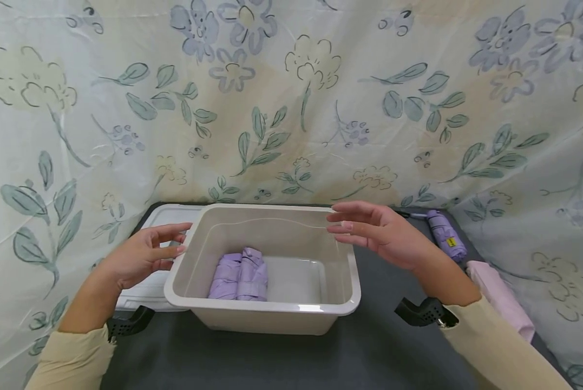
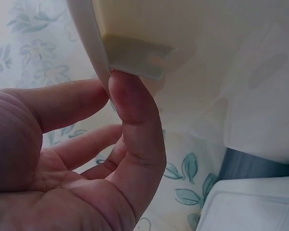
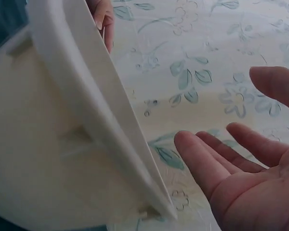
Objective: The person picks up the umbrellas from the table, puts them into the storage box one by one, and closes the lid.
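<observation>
A beige plastic bin [image 1: 272,320] sits on the dark table, with two purple rolled bundles [image 1: 239,275] side by side in its left half. At its left rim my left hand [image 1: 137,259] pinches the edge between thumb and finger. The left wrist view shows this grip close up, the hand [image 2: 101,163] under the rim with a fingertip against the outer side. My right hand [image 1: 376,230] hovers by the bin's right back corner. Its fingers are spread and relaxed, and in the right wrist view the hand [image 3: 245,163] is apart from the rim, holding nothing.
A white lid-like panel [image 1: 147,292] lies at the left, partly under the bin. Along the right table edge are a purple rolled bundle [image 1: 444,233] with a yellow tag and a folded pink cloth [image 1: 499,298]. A floral curtain [image 1: 291,119] hangs behind.
</observation>
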`<state>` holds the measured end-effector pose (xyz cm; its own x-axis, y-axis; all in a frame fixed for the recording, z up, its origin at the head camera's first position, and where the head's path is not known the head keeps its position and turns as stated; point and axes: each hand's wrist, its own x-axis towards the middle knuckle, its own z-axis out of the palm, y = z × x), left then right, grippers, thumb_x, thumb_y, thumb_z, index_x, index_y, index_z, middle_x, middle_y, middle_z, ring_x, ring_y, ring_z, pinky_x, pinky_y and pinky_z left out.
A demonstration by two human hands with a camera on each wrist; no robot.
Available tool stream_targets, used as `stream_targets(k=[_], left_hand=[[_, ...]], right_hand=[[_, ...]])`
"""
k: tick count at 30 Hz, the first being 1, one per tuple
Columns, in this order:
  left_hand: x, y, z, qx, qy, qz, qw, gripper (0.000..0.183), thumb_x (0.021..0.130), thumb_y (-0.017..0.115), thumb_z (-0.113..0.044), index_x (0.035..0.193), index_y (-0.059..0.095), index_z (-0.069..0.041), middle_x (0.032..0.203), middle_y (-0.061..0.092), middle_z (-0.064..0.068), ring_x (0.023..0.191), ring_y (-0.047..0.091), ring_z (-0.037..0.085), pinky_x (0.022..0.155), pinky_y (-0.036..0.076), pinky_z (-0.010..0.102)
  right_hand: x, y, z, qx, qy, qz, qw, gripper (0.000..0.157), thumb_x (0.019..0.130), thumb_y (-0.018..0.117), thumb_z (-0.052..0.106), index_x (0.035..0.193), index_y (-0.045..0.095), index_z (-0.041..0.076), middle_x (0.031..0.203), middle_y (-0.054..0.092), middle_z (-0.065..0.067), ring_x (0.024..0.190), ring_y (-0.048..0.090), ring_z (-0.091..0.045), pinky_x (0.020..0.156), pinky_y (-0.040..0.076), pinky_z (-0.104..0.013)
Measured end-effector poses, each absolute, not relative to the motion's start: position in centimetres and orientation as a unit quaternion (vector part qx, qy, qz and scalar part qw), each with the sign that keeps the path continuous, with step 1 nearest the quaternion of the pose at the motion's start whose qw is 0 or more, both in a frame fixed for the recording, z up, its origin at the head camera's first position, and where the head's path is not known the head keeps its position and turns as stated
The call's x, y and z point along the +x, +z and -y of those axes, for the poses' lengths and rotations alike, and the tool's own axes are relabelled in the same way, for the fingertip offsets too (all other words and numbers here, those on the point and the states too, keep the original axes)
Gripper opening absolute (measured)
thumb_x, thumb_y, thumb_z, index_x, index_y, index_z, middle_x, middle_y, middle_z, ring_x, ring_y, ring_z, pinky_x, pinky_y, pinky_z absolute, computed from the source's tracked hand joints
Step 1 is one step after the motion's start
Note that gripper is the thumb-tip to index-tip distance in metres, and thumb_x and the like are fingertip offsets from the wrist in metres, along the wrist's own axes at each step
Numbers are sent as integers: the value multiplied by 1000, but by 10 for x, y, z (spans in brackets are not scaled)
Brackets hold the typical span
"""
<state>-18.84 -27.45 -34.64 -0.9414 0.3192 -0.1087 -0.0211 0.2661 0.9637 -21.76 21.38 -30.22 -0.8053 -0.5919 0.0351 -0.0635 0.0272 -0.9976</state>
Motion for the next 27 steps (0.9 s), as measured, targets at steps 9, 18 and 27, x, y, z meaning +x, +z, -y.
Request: stream_targets(k=[9, 18, 27], left_hand=[[-190, -349, 275, 97, 618, -767, 143, 62, 101, 63, -8, 157, 37, -1, 119, 62, -3, 102, 68, 12, 84, 62, 34], [-190, -352, 276, 104, 629, -756, 146, 59, 102, 62, -7, 156, 39, -2, 124, 63, -5, 102, 69, 13, 84, 62, 34], [-187, -355, 273, 105, 630, -757, 140, 60, 101, 62, -7, 156, 38, 0, 125, 64, -6, 102, 70, 13, 84, 62, 34]], right_hand=[[-215, -317, -259, -222, -640, -727, 113, 38, 106, 56, 15, 143, 55, 6, 140, 61, -6, 127, 64, -11, 100, 55, -27], [-215, -338, -301, -209, -657, -722, 60, 37, 107, 52, 11, 144, 53, 7, 138, 58, -2, 122, 65, -7, 99, 54, -20], [-211, -367, -335, -210, -665, -717, 3, 38, 107, 50, 5, 143, 50, -3, 133, 63, 2, 121, 65, -6, 96, 55, -18]])
